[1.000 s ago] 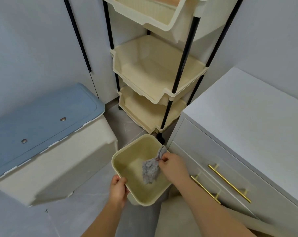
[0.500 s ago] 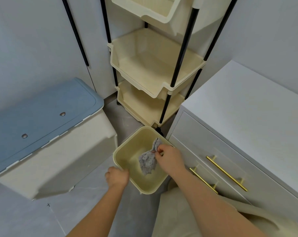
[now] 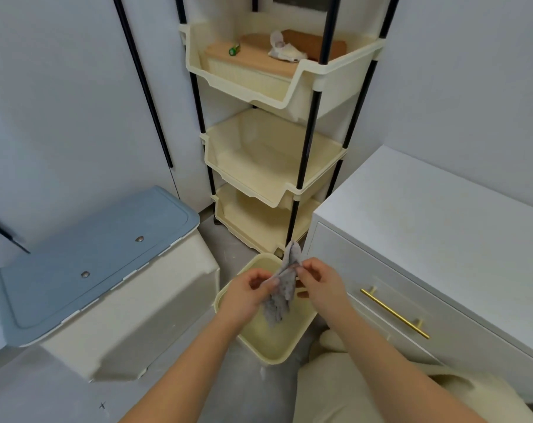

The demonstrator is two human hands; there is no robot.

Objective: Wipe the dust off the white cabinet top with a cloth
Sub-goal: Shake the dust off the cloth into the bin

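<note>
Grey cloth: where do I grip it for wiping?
Bunch the middle of the grey cloth into the right hand, coming from above; that hand is nearer the white cabinet top. It hangs limp and crumpled from two pinches, so an edge grip would probably trail.

A domestic storage corner: cream tiered plastic rack (image 3: 271,166), white drawer cabinet (image 3: 436,227) with brass handle (image 3: 395,312), blue-lidded storage bin (image 3: 100,264), grey tiled floor (image 3: 228,392).

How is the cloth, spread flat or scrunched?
Scrunched: the cloth hangs bunched, pinched by the left hand and right hand.
</note>
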